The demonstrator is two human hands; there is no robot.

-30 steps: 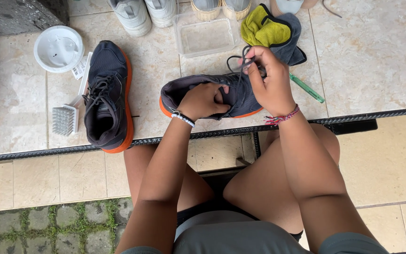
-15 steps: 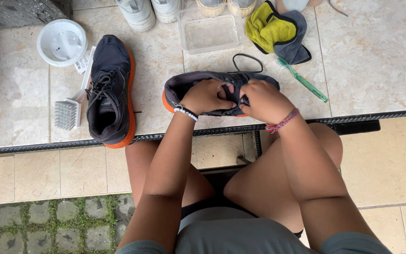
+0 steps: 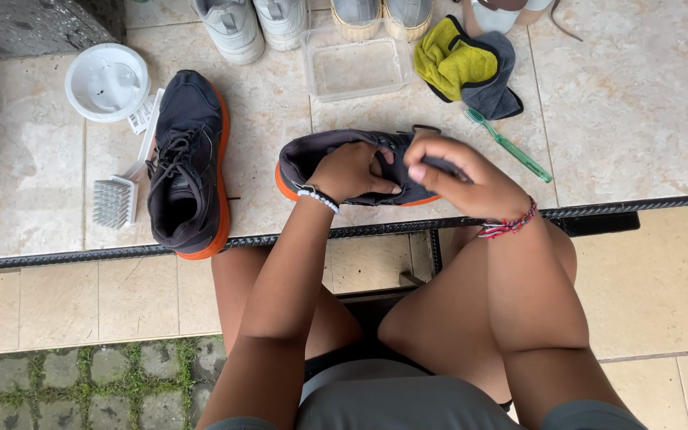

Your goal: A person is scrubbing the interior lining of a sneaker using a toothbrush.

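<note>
Head view: the shoe [image 3: 336, 159] lay on its side on the tiled floor [image 3: 646, 103] just ahead of the person's knees, its long axis running left to right — heel end toward the left, toe end hidden under the right hand. Both hands were on it. The left hand [image 3: 352, 171] was curled over the middle of the upper, fingers pressed down near the opening, gripping the shoe. The right hand [image 3: 459, 175] sat over the toe end, thumb and fingers pinched on dark material there; whether that was lace or tongue could not be told. Neither hand was nearer than the other — they met over the shoe, left hand toward the heel, right hand toward the toe.

The second shoe [image 3: 189, 163] stood upright well to the left, its long axis running away from the person, at right angles to the first. Just beside it on the left lay a white brush [image 3: 117, 199], with a white lid [image 3: 107, 82] above that. Beyond the held shoe sat a clear tub [image 3: 357, 68], to its right a yellow and grey cloth [image 3: 467, 68], and a green toothbrush [image 3: 511, 147] lay slanted near the right hand, not touching it.
</note>
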